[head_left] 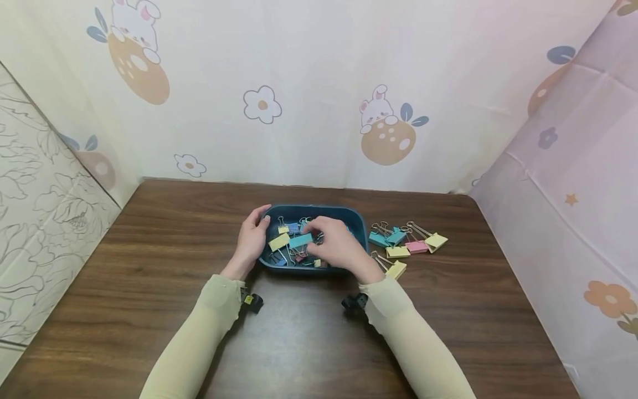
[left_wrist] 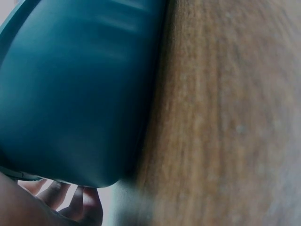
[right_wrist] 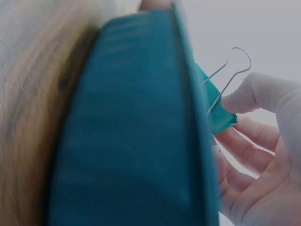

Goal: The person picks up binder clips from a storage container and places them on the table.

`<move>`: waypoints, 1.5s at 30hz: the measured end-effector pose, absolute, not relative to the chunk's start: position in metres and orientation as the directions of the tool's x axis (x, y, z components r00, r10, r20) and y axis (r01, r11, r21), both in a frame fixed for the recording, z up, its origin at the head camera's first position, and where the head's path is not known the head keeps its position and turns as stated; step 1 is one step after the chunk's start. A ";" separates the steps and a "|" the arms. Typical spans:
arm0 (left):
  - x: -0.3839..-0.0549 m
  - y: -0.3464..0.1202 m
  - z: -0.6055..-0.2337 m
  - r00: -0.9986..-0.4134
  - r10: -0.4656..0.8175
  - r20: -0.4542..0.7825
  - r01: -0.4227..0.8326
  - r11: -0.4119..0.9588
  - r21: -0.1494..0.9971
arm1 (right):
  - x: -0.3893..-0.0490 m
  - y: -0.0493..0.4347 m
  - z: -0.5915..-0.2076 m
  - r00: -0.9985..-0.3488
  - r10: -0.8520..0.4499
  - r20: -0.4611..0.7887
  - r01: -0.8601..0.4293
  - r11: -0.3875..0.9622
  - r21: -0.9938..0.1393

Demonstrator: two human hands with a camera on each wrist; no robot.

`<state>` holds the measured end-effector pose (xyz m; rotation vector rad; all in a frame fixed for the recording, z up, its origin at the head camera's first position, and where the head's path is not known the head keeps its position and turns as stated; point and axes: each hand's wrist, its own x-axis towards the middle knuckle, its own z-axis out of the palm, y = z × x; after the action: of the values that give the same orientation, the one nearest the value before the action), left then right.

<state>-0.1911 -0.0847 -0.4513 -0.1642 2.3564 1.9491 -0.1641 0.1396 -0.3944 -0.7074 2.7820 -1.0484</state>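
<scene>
A dark teal plastic bin holds several binder clips in yellow, blue, teal and pink. My left hand grips the bin's left end, thumb at the rim and fingers on the outside; the left wrist view shows its fingers around the bin wall. Over the bin's middle, my right hand pinches a teal binder clip between thumb and fingers. In the right wrist view that teal binder clip shows behind the rim, one wire handle sticking up; the right palm hides some clips.
To the bin's right lies a loose group of binder clips: teal ones, a pink one and yellow ones. Everything stands on a brown wooden table. A patterned curtain hangs along its back edge.
</scene>
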 end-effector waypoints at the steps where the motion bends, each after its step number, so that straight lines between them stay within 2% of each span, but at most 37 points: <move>1: -0.191 -0.085 -0.452 -0.991 -0.033 -0.131 -0.135 0.187 0.973 | -0.163 0.145 -0.393 -0.893 -0.441 0.090 -0.389 0.655 -0.647; 16: -0.189 -0.086 -0.453 -0.990 -0.028 -0.138 -0.141 0.193 0.971 | -0.145 0.256 -0.394 -0.948 -0.256 0.190 -0.318 0.709 -0.629; 26: -0.189 -0.084 -0.454 -0.991 -0.031 -0.127 -0.131 0.198 0.972 | -0.133 0.309 -0.417 -0.990 -0.122 0.070 -0.136 0.717 -0.684; 32: -0.189 -0.083 -0.453 -0.992 -0.024 -0.122 -0.125 0.189 0.974 | -0.125 0.327 -0.423 -0.991 -0.132 0.019 -0.114 0.761 -0.639; 45: -0.192 -0.086 -0.455 -0.992 -0.032 -0.125 -0.129 0.177 0.976 | -0.121 0.348 -0.434 -0.985 -0.171 0.014 -0.148 0.804 -0.577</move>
<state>-0.1918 -0.0856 -0.4547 -0.1610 2.3508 1.9609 -0.1210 0.3476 -0.4336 -0.2607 2.9470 -0.9372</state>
